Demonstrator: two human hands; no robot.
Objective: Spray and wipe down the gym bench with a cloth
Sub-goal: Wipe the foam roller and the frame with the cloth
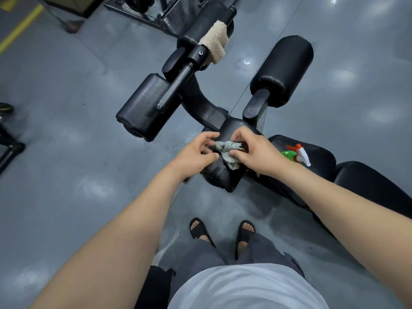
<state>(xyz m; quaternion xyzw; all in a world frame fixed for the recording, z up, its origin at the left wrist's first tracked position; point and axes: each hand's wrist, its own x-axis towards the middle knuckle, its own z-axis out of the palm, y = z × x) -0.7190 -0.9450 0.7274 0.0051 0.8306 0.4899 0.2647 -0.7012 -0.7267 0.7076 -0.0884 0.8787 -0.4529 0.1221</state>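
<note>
Between the two grips, the grey cloth (225, 147) sits bunched on the black table (223, 177) pad. The left grip (196, 152) pinches one end; the right grip (254, 152) clutches the rest. Just right of the right grip, a green spray bottle (294, 154) lies on the table.

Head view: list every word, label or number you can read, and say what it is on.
None can be read.
Bracket: faint raised letters, too blurred to read.
Spray bottle: no label legible.
</note>
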